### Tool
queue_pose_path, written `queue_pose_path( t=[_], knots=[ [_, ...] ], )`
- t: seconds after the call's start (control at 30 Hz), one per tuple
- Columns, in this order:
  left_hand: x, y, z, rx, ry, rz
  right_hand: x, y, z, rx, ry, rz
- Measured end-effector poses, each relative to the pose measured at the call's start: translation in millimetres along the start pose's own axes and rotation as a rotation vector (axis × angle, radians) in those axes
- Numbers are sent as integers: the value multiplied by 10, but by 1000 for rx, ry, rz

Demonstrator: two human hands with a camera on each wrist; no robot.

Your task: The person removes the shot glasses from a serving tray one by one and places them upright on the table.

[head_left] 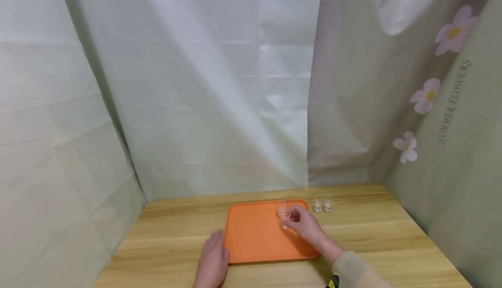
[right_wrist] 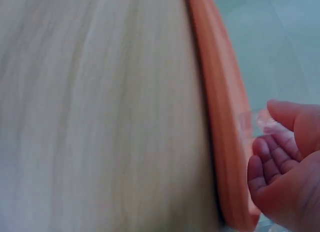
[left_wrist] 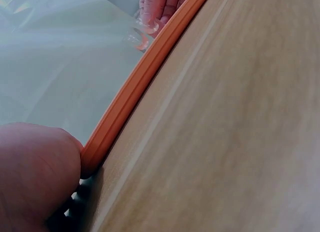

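Note:
An orange tray (head_left: 255,235) lies on the wooden table. Over its right half my right hand (head_left: 306,226) pinches a small clear shot glass (head_left: 285,220) between thumb and fingers. A second clear shot glass (head_left: 281,205) stands on the tray just behind it; the two overlap in the head view. My left hand (head_left: 212,257) rests at the tray's left edge with its fingers extended, and its thumb side meets the tray's front left corner in the left wrist view. From the right wrist, the held glass (right_wrist: 252,123) shows faintly beside the thumb, partly hidden by my right hand (right_wrist: 295,162).
Two more clear shot glasses (head_left: 323,204) stand side by side on the table (head_left: 368,218), right of the tray's far corner. Pale curtains (head_left: 219,105) hang behind and at both sides of the table, the right one printed with flowers.

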State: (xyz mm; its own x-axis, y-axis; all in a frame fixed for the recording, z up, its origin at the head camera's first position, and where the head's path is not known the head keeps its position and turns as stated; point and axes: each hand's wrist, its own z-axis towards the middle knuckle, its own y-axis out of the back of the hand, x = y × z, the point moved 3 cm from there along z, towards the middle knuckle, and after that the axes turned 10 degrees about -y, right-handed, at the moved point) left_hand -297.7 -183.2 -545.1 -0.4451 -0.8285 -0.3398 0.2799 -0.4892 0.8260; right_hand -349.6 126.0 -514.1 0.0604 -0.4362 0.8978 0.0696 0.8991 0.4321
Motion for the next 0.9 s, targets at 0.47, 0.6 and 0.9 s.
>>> queue_pose_path(
  t=[0.47, 0.6, 0.9],
  knots=[
    [-67, 12, 9, -10, -11, -13, 85, 338, -145, -80, -66, -19],
    [-82, 12, 18, -10, -24, -22, 88, 489, -186, -100, -68, -37],
    [-67, 47, -12, -55, -39, -16, -65, 731, -217, -119, -92, -56]
  ],
)
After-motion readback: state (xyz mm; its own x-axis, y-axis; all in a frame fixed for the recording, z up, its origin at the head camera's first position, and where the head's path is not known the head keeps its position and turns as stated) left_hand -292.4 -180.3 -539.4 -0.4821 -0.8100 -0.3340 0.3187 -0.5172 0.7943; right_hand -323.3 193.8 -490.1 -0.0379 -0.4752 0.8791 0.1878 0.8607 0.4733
